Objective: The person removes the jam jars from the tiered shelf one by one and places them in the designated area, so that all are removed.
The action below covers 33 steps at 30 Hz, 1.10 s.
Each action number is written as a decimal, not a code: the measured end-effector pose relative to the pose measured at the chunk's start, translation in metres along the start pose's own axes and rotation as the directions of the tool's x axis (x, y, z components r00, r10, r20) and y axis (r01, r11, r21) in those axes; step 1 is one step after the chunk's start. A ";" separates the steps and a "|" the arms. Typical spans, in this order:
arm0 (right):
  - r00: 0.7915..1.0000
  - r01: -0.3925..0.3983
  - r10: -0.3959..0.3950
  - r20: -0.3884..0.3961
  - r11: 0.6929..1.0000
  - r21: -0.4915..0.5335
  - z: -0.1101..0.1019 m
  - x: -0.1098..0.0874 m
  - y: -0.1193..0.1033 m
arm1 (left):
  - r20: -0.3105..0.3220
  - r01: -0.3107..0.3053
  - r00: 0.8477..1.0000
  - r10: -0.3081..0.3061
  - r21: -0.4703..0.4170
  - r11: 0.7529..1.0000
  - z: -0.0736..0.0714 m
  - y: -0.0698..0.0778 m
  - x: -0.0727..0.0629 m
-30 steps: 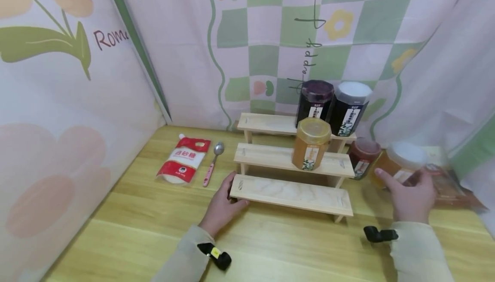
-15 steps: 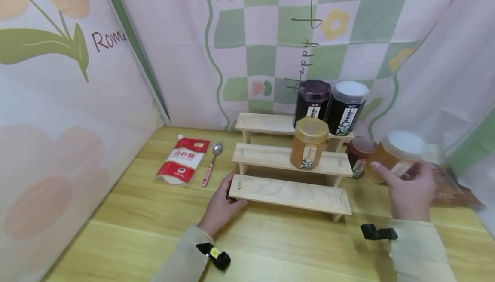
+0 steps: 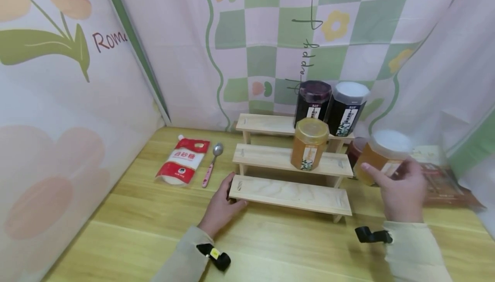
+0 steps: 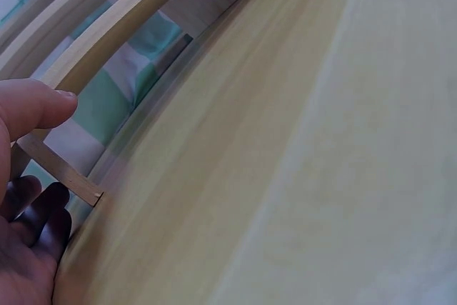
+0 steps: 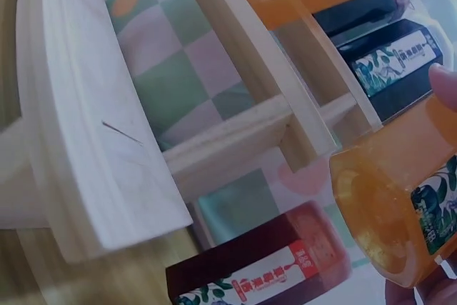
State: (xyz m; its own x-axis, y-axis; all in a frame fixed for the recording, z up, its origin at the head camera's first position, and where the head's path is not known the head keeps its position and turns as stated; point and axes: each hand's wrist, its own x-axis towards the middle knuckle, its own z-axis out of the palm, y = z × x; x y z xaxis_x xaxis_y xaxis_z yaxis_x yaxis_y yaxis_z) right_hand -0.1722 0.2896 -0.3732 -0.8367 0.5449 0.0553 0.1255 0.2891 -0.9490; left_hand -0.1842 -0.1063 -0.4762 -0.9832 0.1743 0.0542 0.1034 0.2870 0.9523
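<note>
A three-step wooden rack [image 3: 290, 194] stands on the table. At the left end of its lowest step, my left hand [image 3: 221, 209] grips the wood, thumb in front and fingers round the end. My right hand [image 3: 404, 194] holds an amber jar with a white lid [image 3: 374, 161], tilted and raised beside the rack's right end. Behind it, partly hidden, is a dark red jar [image 3: 355, 148]; its label shows in the right wrist view. Another amber jar with a yellow lid [image 3: 310, 144] sits on the middle step. Two dark jars, one purple-lidded [image 3: 313, 101] and one white-lidded [image 3: 348, 110], occupy the top step.
A red and white sugar bag [image 3: 183, 160] and a spoon with a pink handle [image 3: 212, 164] lie left of the rack. Brown flat packaging [image 3: 444, 183] lies on the right. Patterned cloth [image 3: 263, 24] hangs behind and beside the wooden table [image 3: 290, 247].
My right hand has lifted the white-lidded amber jar and carried it left towards the rack, covering more of the dark red jar. The left hand keeps its grip on the rack.
</note>
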 end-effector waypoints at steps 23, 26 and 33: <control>0.997 0.073 -0.075 0.014 0.992 0.099 0.013 -0.009 -0.004 | 0.008 -0.013 1.000 0.013 -0.005 1.000 0.000 -0.003 0.001; 0.995 0.095 -0.096 0.009 0.991 0.096 0.016 -0.010 -0.004 | 0.006 -0.020 1.000 0.020 -0.007 1.000 0.000 -0.003 0.001; 0.993 0.113 -0.115 0.018 0.991 0.069 0.022 -0.012 -0.006 | 0.000 -0.015 1.000 0.015 -0.006 1.000 0.000 -0.007 0.003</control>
State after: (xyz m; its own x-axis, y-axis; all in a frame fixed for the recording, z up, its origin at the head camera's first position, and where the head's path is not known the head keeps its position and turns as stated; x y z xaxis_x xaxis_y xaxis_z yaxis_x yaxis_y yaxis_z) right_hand -0.1749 0.2641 -0.3748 -0.8551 0.4937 0.1582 -0.0070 0.2942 -0.9557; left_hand -0.1877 -0.1082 -0.4829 -0.9815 0.1788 0.0688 0.1176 0.2782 0.9533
